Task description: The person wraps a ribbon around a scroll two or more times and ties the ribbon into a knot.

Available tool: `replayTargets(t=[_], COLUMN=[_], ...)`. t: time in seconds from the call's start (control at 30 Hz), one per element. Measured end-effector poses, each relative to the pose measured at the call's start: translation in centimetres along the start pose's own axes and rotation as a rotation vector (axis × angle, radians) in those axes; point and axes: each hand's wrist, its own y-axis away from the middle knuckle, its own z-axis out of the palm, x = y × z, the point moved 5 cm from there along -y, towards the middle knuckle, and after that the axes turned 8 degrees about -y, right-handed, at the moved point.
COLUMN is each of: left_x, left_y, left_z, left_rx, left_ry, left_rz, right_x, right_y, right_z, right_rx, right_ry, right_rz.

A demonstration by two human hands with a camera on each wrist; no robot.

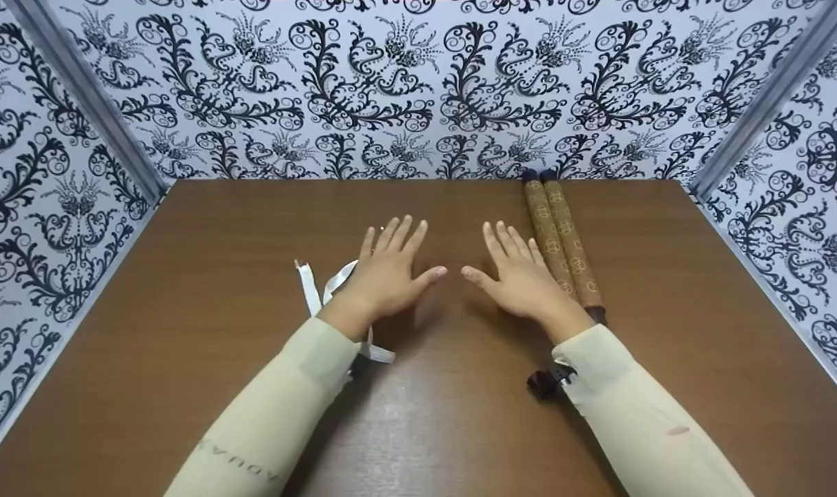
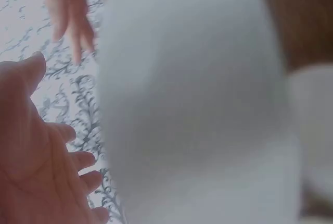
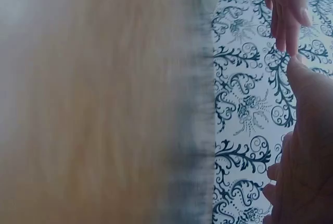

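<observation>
Both hands are held out, palms down, with straight, slightly spread fingers and thumbs pointing at each other. My left hand [image 1: 388,276] holds nothing. Around and partly behind its wrist shows a white ribbon-like strip [image 1: 309,290], its middle hidden by the hand. My right hand [image 1: 522,279] is likewise free. It overlaps the nearer of two long brown rolls [image 1: 574,252] with gold floral patterns and dark ends, lying side by side. In the left wrist view, a blurred pale band [image 2: 197,104] covers much of the picture beside the left palm [image 2: 36,166].
The brown wooden table [image 1: 204,290] runs back to a wall [image 1: 390,76] papered in black-and-white scrollwork. Similar side panels [image 1: 791,172] stand left and right, with grey metal posts [image 1: 770,96] at the corners. A dark device [image 1: 546,383] sits at the right wrist.
</observation>
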Motion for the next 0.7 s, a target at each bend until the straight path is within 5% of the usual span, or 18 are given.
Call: replayTargets(t=[0.43,0.7], left_x=[-2.8,-4.5], left_y=[4.5,6.1], left_z=[-2.5,-2.6], left_rx=[0.047,0.031], left_ry=[0.121,0.278], left_rz=[0.062,0.279], right_x=[-3.5,-5.9], right_y=[1.3,2.0], right_z=[1.6,2.9], right_rx=[-0.045,-0.133], right_ry=[-0.064,-0.137], right_rz=[-0.089,-0.141])
